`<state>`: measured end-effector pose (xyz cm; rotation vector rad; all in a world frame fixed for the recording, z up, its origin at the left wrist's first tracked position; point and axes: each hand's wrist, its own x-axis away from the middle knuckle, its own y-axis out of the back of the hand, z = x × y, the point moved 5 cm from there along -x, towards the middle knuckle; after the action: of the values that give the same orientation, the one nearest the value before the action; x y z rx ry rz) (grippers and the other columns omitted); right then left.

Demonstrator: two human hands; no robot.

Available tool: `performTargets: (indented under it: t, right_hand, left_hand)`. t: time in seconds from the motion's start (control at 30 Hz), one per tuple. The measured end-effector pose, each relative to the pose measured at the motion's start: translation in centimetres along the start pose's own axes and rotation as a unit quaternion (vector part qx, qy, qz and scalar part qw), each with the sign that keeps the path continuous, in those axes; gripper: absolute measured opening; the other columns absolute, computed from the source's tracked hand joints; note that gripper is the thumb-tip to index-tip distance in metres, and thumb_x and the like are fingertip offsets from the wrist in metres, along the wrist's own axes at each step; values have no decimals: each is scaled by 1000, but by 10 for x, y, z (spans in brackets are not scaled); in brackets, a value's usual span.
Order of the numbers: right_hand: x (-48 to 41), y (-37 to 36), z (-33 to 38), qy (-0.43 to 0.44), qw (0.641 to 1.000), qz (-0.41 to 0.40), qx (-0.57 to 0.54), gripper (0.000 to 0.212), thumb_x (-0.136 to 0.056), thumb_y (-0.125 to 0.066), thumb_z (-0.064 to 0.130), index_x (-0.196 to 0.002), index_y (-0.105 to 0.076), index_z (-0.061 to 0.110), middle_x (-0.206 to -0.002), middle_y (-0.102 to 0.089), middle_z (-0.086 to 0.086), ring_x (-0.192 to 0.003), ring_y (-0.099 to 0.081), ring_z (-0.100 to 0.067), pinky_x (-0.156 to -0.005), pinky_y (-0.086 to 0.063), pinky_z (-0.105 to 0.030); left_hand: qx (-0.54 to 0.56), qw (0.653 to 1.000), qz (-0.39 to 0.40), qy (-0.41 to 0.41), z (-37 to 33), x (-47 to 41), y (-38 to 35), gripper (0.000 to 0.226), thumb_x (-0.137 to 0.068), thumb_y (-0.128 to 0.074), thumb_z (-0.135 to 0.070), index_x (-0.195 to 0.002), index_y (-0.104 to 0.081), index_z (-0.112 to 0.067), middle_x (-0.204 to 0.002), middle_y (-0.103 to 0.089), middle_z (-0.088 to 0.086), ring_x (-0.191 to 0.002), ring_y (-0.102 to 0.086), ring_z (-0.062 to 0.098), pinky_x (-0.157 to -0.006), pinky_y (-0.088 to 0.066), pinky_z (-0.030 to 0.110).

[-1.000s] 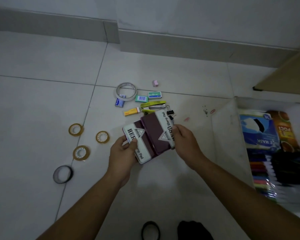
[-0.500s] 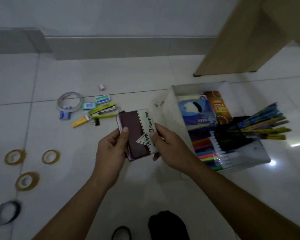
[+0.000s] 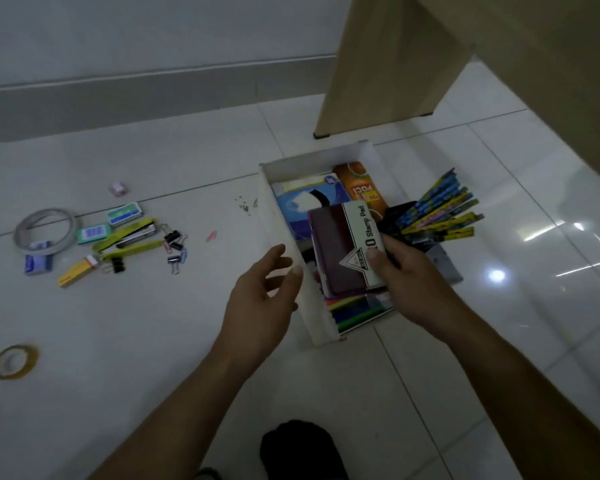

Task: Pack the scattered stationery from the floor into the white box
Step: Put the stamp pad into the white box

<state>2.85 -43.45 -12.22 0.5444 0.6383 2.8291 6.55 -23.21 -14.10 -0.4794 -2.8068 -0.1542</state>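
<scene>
White tile floor, wooden furniture panel at back. White box R of centre, pencils sticking out. Left hand has let go since 0.5 s ago, fingers loose by box's L wall. Right hand alone grips stamp pads, prob. two stacked, now over the box, not beside it. Stapler, binder clips remain on floor.

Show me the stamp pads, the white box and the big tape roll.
stamp pads (image 3: 336, 251): head view, maroon top cover.
white box (image 3: 312, 166): head view, inside of far wall.
big tape roll (image 3: 71, 230): head view, right side of ring.
</scene>
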Motion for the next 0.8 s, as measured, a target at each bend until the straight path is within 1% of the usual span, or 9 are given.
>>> performTargets:
  t: [0.1,0.17,0.3,0.47,0.5,0.57,0.6,0.7,0.8]
  right_hand:
    - [10,6,-16,-23,994,35,96,35,-103,-40,28,-136,-48,27,-121,-62,4,-99,-61,-5,-83,-51,-22]
    - [10,-1,-24,-25,981,67,180,42,-103,-39,32,-143,-42,21,-132,-59,-3,-111,-59,-18,-90,-50,-31]
    - [-8,-19,-23,-27,971,112,210,40,-102,-42,28,-140,-46,14,-132,-59,-9,-113,-58,-25,-91,-49,-34]
    - [-31,-24,-37,-99,921,180,331,39,-102,-40,32,-120,-57,2,-120,-61,-20,-100,-58,-31,-72,-46,-27]
    - [-33,-23,-41,-100,909,180,363,42,-102,-39,35,-126,-53,4,-125,-57,-20,-103,-55,-32,-75,-45,-27]
    - [-35,-22,-48,-96,889,167,416,51,-100,-37,44,-141,-39,13,-140,-38,-24,-121,-44,-39,-97,-41,-34]
    - [-35,-23,-51,-87,889,157,422,52,-100,-37,44,-142,-37,13,-141,-35,-25,-124,-41,-40,-101,-39,-36]
    - [-34,-27,-51,-30,914,118,386,40,-97,-48,34,-124,-51,4,-124,-58,-22,-107,-57,-33,-86,-48,-32]
    - [-30,-25,-42,-11,936,96,339,35,-94,-54,29,-124,-55,11,-120,-65,-11,-106,-61,-28,-86,-51,-32]
  left_hand:
    - [-36,999,15,21,15,-2,-14,63,-90,-62,-39,-147,-36,-30,-137,-50,-8,-114,-58,10,-87,-58,39]
    - [-60,998,31,21,20,-1,-22,67,-89,-63,-38,-148,-31,-35,-143,-47,-8,-117,-56,12,-91,-55,44]
    - [-16,999,33,39,26,0,-28,66,-91,-62,-29,-147,-28,-41,-147,-42,-6,-118,-55,14,-80,-60,42]
    - [21,998,34,51,29,-1,-28,64,-92,-61,-21,-143,-31,-44,-144,-44,-4,-117,-58,16,-71,-61,34]
    - [21,998,34,50,29,-1,-28,64,-92,-61,-20,-144,-31,-43,-144,-45,-4,-117,-58,16,-71,-61,34]
    - [8,998,33,44,28,0,-28,65,-92,-61,-21,-146,-30,-40,-144,-45,-5,-117,-58,15,-74,-61,36]
    - [-2,999,32,38,28,0,-28,66,-92,-61,-23,-147,-29,-40,-144,-45,-6,-116,-58,13,-76,-61,38]
    - [-33,999,28,26,28,0,-27,67,-91,-62,-31,-147,-28,-43,-141,-47,-9,-114,-59,9,-87,-58,43]
    - [-51,998,29,28,28,0,-24,64,-91,-62,-33,-146,-31,-44,-135,-50,-11,-112,-60,8,-91,-56,42]
